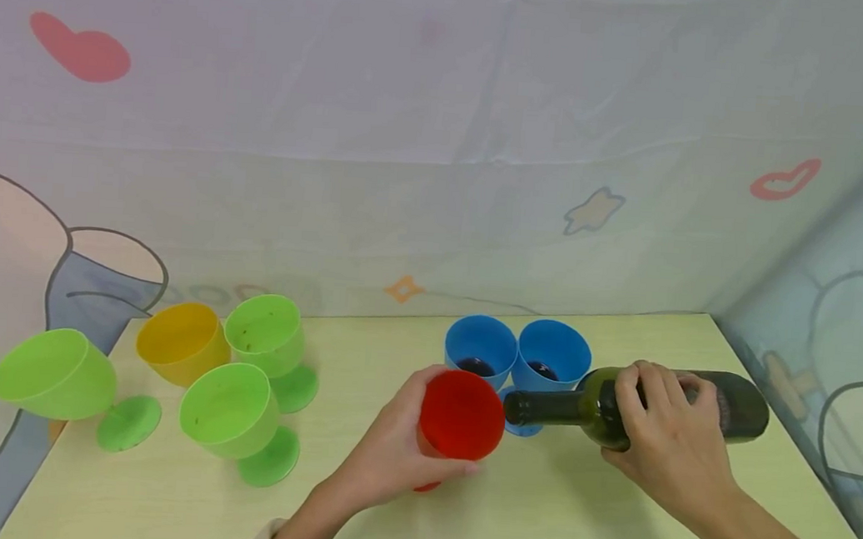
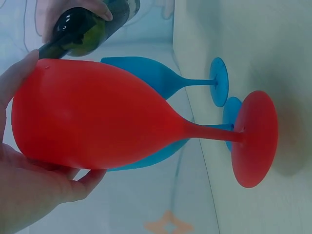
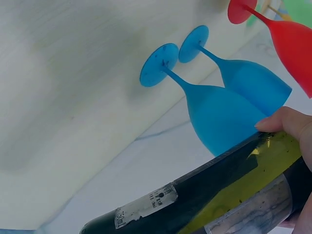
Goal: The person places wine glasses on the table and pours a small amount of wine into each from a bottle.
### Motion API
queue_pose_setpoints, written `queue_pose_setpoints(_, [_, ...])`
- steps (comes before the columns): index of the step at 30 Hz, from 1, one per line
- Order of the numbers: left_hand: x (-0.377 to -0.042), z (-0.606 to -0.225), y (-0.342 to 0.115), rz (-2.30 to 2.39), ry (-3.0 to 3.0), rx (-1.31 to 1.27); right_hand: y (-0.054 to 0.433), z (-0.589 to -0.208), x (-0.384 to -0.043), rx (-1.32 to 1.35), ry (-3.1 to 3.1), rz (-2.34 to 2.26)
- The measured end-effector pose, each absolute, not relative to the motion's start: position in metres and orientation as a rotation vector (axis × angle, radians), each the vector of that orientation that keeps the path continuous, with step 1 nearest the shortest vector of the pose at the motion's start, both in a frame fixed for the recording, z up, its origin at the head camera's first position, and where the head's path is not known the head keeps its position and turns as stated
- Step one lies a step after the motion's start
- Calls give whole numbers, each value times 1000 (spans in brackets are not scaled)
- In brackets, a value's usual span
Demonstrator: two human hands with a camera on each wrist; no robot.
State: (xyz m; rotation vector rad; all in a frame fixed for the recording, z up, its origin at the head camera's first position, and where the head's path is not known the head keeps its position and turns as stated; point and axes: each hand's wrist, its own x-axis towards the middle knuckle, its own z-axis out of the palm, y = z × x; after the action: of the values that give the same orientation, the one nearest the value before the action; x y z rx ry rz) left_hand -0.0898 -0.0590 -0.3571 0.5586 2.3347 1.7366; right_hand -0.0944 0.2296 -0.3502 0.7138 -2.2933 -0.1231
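Observation:
My left hand [image 1: 392,455] grips the bowl of a red plastic wine goblet [image 1: 462,414], fingers and thumb wrapped around its sides. The goblet stands upright, its round foot [image 2: 256,141] low at the tabletop. A dark green glass wine bottle [image 1: 741,405] lies nearly level in my right hand [image 1: 668,436], which holds it around the body. The bottle's mouth is right at the red rim, on its right side. Only red shows inside that goblet. Just behind are two blue goblets, a left one [image 1: 481,340] and a right one [image 1: 556,343], each with dark liquid at the bottom.
On the table's left side stand several more goblets: a yellow one [image 1: 184,344] and green ones, at the back [image 1: 265,333], in front [image 1: 230,410] and at the far left [image 1: 56,373]. A printed cloth [image 1: 381,132] hangs behind the pale wooden table [image 1: 365,365].

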Motion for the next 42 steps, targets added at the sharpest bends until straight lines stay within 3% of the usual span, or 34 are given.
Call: queue_pose_setpoints(42, [-86,-348,-55,1679,2331,600,224,-326,-100,827,-2210,-386])
